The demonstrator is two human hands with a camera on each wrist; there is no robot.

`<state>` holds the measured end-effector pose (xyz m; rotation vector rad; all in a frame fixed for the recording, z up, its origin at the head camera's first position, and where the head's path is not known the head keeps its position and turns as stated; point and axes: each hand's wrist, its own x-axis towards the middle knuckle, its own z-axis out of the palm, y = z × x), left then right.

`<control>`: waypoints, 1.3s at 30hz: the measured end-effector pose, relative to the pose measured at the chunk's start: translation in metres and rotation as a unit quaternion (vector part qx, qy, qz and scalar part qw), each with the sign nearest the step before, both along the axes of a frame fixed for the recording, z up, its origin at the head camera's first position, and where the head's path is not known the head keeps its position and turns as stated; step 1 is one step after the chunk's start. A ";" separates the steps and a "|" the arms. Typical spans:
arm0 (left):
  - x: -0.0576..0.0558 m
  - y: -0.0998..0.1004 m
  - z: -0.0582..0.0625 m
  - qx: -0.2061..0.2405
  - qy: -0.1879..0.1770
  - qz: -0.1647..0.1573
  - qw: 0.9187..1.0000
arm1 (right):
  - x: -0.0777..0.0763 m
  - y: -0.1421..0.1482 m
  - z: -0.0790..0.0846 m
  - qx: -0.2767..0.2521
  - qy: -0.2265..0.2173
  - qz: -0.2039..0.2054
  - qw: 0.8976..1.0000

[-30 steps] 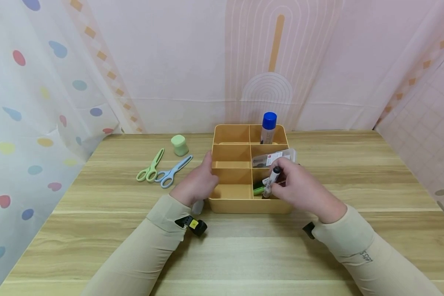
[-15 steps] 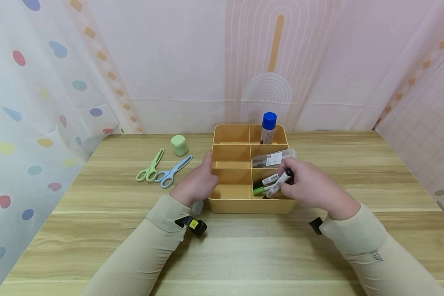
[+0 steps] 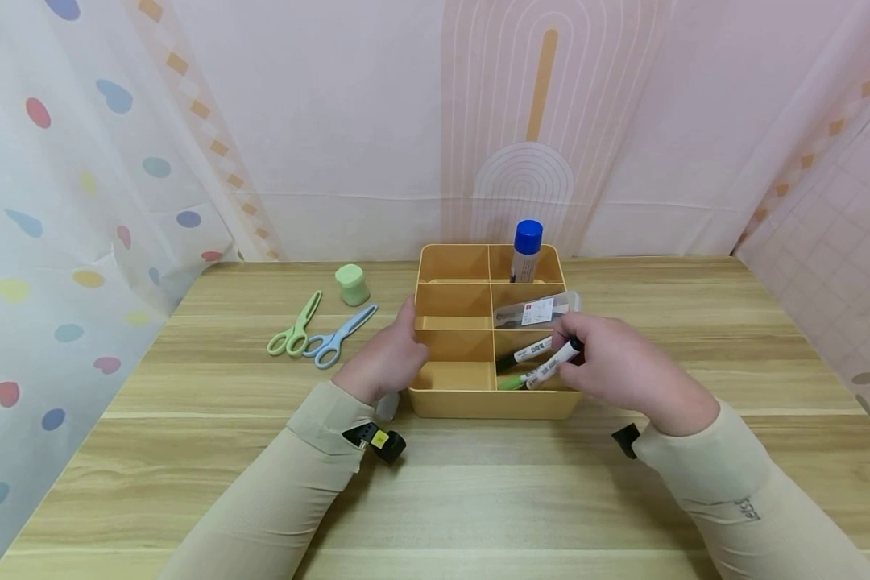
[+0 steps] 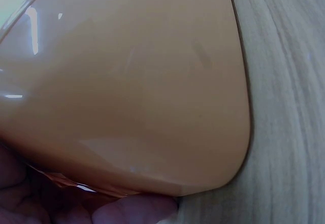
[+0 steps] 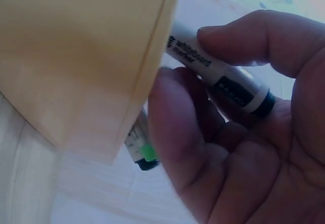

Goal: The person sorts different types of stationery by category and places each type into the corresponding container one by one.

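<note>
Whiteboard marker [image 3: 553, 364], pinched in the right hand [image 3: 616, 366] between thumb and curled forefinger. Black end toward the palm, barrel reaching past the fingertips and slanting down into the front right compartment of the orange organizer [image 3: 489, 405]. Just beside it there, a second marker [image 3: 532, 350] and a partly covered green pen [image 3: 511, 383]. In the compartment behind, a clear case [image 3: 538, 311]; farther back, a blue-capped tube [image 3: 526, 251]. Left hand [image 3: 386, 358] gripping the organizer's left wall, most fingertips hidden in the head view. Near that hand on the wooden table [image 3: 442, 499], blue scissors [image 3: 340, 334], then green scissors [image 3: 298, 326].
</note>
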<state>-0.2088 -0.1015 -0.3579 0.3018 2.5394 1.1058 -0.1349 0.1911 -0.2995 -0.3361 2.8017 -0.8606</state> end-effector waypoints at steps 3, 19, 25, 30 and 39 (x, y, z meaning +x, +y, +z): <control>0.000 0.000 0.000 -0.001 0.000 -0.001 1.000 | 0.001 0.000 0.001 0.025 0.010 0.001 1.000; 0.000 0.000 -0.001 0.007 0.006 -0.003 1.000 | 0.000 -0.001 -0.001 0.103 0.020 0.010 0.994; 0.000 0.001 0.000 0.009 0.003 -0.003 1.000 | 0.000 -0.002 -0.004 0.124 0.029 0.019 0.992; 0.000 0.001 0.000 0.006 0.004 -0.002 1.000 | 0.000 -0.002 -0.006 0.123 0.030 0.018 0.992; 0.000 0.001 0.000 0.006 0.005 -0.003 1.000 | 0.000 -0.002 -0.005 0.124 0.030 0.017 0.992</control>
